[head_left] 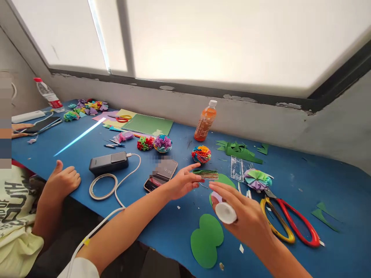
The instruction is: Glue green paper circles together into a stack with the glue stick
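Right hand (pixel 246 212) nearest, gripping a white-ended tube (pixel 226 213), fingertips just beside the folded paper bundle (pixel 210 175). Bundle: layered, green on top, pinched in left hand (pixel 185 180) over the blue table (pixel 295 181). Green paper cutout (pixel 207 241) on near side, multicolored paper pompom (pixel 201 154) beyond, phone (pixel 158 180) left, red-and-yellow scissors (pixel 280 201) right.

Layered paper stack (pixel 210 175), green-topped, level; tube (pixel 226 213), white end nearest.
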The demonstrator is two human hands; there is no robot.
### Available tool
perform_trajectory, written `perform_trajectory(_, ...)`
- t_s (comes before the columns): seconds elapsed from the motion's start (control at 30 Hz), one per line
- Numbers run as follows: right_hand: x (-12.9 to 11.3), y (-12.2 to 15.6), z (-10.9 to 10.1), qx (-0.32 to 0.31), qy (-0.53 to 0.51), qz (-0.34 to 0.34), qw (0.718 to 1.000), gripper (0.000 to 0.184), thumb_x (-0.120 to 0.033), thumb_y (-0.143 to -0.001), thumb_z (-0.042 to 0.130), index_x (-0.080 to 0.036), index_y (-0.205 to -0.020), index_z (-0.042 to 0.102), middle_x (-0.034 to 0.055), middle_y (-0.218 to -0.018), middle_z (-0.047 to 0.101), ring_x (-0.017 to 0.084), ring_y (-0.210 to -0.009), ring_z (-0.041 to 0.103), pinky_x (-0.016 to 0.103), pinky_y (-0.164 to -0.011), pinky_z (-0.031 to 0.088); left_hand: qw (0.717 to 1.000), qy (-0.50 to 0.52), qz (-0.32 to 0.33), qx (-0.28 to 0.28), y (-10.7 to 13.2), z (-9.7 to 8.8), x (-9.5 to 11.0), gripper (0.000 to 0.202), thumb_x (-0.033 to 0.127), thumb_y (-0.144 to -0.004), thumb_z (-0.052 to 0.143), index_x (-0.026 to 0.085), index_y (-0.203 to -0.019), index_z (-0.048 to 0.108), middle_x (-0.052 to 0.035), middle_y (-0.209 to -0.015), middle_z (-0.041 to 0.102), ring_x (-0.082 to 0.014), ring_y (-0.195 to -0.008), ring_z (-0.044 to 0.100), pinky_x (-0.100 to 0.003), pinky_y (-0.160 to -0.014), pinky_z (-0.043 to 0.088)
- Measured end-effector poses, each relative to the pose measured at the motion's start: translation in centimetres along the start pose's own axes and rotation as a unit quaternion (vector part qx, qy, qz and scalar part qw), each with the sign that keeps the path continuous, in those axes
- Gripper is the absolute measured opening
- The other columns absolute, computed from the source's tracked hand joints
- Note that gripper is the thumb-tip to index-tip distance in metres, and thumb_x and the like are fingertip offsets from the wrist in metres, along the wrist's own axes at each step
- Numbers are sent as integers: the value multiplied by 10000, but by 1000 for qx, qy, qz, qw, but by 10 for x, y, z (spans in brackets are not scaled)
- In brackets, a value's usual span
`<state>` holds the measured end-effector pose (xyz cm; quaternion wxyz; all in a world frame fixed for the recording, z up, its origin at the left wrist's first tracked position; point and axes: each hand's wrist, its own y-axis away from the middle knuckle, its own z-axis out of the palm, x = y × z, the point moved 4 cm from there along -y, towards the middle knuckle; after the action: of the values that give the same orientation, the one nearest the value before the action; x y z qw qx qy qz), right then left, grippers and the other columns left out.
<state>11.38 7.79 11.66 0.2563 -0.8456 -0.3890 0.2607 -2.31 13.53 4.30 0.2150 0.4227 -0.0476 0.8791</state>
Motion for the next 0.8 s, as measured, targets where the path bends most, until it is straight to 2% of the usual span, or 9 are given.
perform_trajectory(0.07,-7,3,5,-6,69,-57,996,372,-134,-790,535,-234,-1147,561,97,-1100,659,200,-786,680,279,-609,531,999,43,-4,-12,0,0,0,662,187,-580,654,131,-1209,453,-67,-901,641,-122,-746,559,-216,-616,355)
perform_trajectory(0.13,-10,5,7,-1,105,-90,990,398,-137,-799,518,-228,-1186,536,110,-1129,644,194,-748,685,279,-588,533,997,77,-9,-29,1,2,1,567,160,-599,611,140,-1154,496,-67,-927,645,-124,-761,562,-214,-621,357)
perform_trajectory(0.4,-17,4,5,20,160,-106,981,276,-101,-813,544,-178,-1078,567,108,-1103,659,164,-775,684,247,-661,526,986,154,-20,-67,0,4,2,497,149,-521,612,137,-1017,578,-44,-782,667,-131,-671,563,-223,-593,329)
perform_trajectory(0.63,-10,7,5,34,132,-91,987,251,-136,-812,569,-182,-1059,578,103,-1102,660,157,-764,683,220,-597,501,990,106,-31,-92,-6,0,-4,606,139,-529,626,166,-1125,517,-30,-801,646,-149,-692,580,-258,-637,348)
perform_trajectory(0.73,-8,7,3,25,113,-82,990,225,-147,-824,553,-197,-1042,577,81,-1044,685,161,-767,685,222,-605,504,996,54,-21,-74,-11,-4,-8,713,150,-531,666,179,-1213,462,-19,-786,633,-146,-693,580,-270,-657,371)
perform_trajectory(0.8,-7,6,0,42,108,-70,991,201,-157,-825,555,-216,-1014,585,52,-965,706,159,-699,682,234,-601,506,998,3,-11,-55,-13,-7,-12,819,131,-511,717,177,-1272,416,-18,-804,627,-137,-711,577,-283,-705,399)
